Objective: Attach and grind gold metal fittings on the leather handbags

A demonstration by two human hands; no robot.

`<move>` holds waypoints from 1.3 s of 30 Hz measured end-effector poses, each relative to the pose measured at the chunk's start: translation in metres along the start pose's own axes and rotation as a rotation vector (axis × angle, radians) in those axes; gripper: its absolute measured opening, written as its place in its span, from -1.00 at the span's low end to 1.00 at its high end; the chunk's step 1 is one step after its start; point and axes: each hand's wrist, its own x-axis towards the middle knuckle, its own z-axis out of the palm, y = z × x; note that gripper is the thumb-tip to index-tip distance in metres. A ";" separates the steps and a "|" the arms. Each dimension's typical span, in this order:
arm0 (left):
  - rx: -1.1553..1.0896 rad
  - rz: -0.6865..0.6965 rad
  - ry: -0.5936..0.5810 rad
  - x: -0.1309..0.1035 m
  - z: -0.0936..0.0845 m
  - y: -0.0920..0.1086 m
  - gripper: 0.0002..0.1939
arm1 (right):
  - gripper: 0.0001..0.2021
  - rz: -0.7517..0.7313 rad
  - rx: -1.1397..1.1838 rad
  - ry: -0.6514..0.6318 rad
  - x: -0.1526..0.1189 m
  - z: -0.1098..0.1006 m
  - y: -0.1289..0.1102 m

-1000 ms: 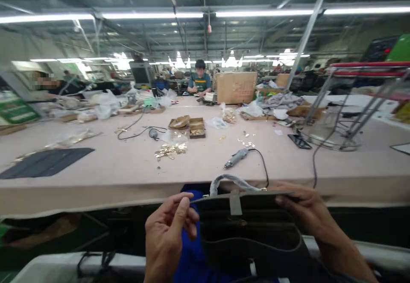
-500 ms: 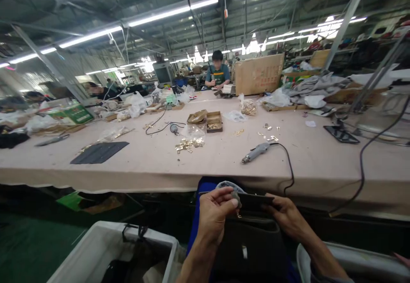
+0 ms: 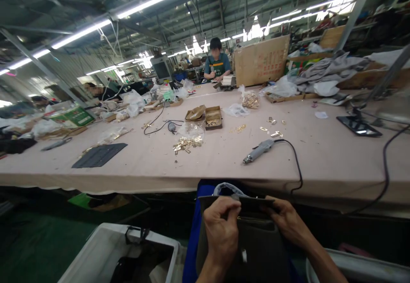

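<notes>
A dark olive handbag (image 3: 256, 253) lies in front of me at the table's edge, its plastic-wrapped handle (image 3: 229, 187) pointing away. My right hand (image 3: 290, 223) grips the right side of the bag's raised flap, with some fingers hidden beneath it. Over the flap's near edge, my left hand (image 3: 222, 227) is closed in a pinch; whatever sits between its fingertips is mostly hidden. A small gold fitting shows just beside those fingertips. On the bag's front is a small pale, shiny piece (image 3: 244, 255).
A grey electric screwdriver (image 3: 259, 151) with a black cord lies on the table (image 3: 153, 159). Gold metal fittings (image 3: 187, 144), a small open box (image 3: 213, 118) and a dark panel (image 3: 100, 155) lie around. A white bin (image 3: 96, 249) stands lower left; a co-worker (image 3: 218, 65) sits opposite.
My left hand has turned and moved down slightly; the small grey piece it pinched is now mostly hidden. My right hand keeps its grip on the flap. The camera view has shifted slightly.
</notes>
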 end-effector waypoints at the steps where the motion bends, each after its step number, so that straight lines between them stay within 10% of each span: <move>1: 0.028 0.025 0.004 0.000 0.000 0.001 -0.89 | -0.68 -0.004 0.002 -0.011 0.001 0.000 -0.001; 4: 0.085 0.115 0.080 0.005 -0.013 0.004 -0.87 | -0.67 -0.002 0.004 -0.039 0.004 -0.001 0.005; 8: 0.246 0.250 0.473 0.024 -0.063 0.007 -0.94 | -0.65 0.046 0.006 0.011 0.010 -0.001 0.029; 12: 0.348 0.139 0.663 0.041 -0.101 0.008 -0.62 | -0.57 0.098 -0.002 0.071 0.014 -0.001 0.036; 20: -0.378 -0.487 0.017 0.051 -0.021 -0.005 -0.41 | -0.55 0.134 -0.002 -0.019 0.029 0.008 0.001; 30: -0.508 -0.523 0.169 0.033 -0.004 -0.086 -0.44 | -0.65 0.100 -0.327 -0.144 0.065 -0.016 -0.002; 34: -0.483 -0.525 0.187 0.023 0.001 -0.105 -0.55 | -0.56 0.010 -0.353 -0.223 0.120 -0.022 -0.051; 39: -0.417 -0.550 0.188 0.020 0.004 -0.103 -0.67 | -0.64 -0.186 -0.469 -0.162 0.208 0.035 -0.116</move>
